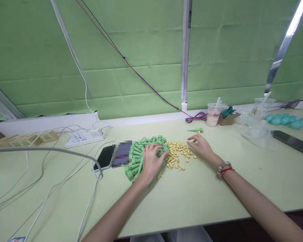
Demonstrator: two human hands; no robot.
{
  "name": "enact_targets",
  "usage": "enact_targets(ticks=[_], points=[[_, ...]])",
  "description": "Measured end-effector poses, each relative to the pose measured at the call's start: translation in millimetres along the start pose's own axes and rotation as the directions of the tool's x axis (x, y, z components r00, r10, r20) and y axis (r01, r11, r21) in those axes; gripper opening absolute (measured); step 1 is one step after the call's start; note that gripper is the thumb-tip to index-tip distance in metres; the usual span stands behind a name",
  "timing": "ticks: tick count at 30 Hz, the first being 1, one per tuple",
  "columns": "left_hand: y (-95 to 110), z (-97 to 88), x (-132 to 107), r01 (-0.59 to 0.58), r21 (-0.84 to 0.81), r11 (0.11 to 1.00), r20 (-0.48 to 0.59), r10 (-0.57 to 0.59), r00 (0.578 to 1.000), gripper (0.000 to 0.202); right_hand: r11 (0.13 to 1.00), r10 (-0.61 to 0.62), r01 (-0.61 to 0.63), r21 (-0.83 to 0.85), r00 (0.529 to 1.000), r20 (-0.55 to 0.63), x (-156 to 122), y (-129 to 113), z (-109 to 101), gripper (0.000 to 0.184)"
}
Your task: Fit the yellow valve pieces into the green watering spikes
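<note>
My left hand [153,161] rests over a pile of green plastic spikes [135,161], hollow and tapered with wide capped ends. Between its thumb and fingers is the cap of one green spike [166,148]. My right hand [201,146], with a beaded bracelet and red cord at the wrist, hovers at the right edge of a heap of small yellow T-shaped plastic pieces [176,153]. Its thumb and fingers are apart, with nothing visible between them. Just beyond its fingertips lies a single green spike [195,130] with a yellow piece at its capped end.
Two phones, one black [104,158] and one blurred [122,154], lie left of the pile. A white power strip [86,137] and loose cables [86,149] cover the left side. At right are a drink cup [213,116], cardboard box [228,119], plastic bag [257,131] and dark phone [293,142].
</note>
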State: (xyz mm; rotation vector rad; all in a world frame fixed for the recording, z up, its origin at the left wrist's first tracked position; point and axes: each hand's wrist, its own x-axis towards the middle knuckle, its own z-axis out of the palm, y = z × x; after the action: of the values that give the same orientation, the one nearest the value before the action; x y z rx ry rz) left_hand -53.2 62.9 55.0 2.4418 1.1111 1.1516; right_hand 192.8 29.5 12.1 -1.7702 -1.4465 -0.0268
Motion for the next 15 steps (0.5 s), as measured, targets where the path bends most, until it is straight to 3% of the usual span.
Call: enact_targets(ticks=[3,6,10,12,15], points=[[8.3,-4.4,-1.8,0.090,-0.263,0.961,-0.062,-0.109,0.992,0.026,0.989,-0.115,0.113,-0.096,0.993,-0.017,-1.1,-4.4,6.6,0.031],[16.6,-6.6,-5.9,0.148,-0.506,0.850,-0.055,-0.203,0.978,0.026,0.966,-0.073,0.041,-0.255,0.990,-0.117,4.0,4.3,11.3,0.046],[25.7,-1.8,-12.7,0.250,-0.720,0.647,0.145,-0.212,0.967,0.029,0.938,0.140,-0.190,-0.291,0.973,-0.184,12.2,21.7,10.4,0.050],[29.8,2.1,-15.9,0.320,-0.766,0.557,0.244,-0.208,0.947,0.033,0.950,0.193,-0.221,-0.221,0.971,-0.142,13.8,25.0,10.4,0.044],[35.0,5.5,-18.8,0.399,-0.790,0.466,0.326,-0.231,0.917,0.042,0.974,0.178,-0.186,-0.129,0.982,-0.071,13.1,21.0,14.1,0.035]])
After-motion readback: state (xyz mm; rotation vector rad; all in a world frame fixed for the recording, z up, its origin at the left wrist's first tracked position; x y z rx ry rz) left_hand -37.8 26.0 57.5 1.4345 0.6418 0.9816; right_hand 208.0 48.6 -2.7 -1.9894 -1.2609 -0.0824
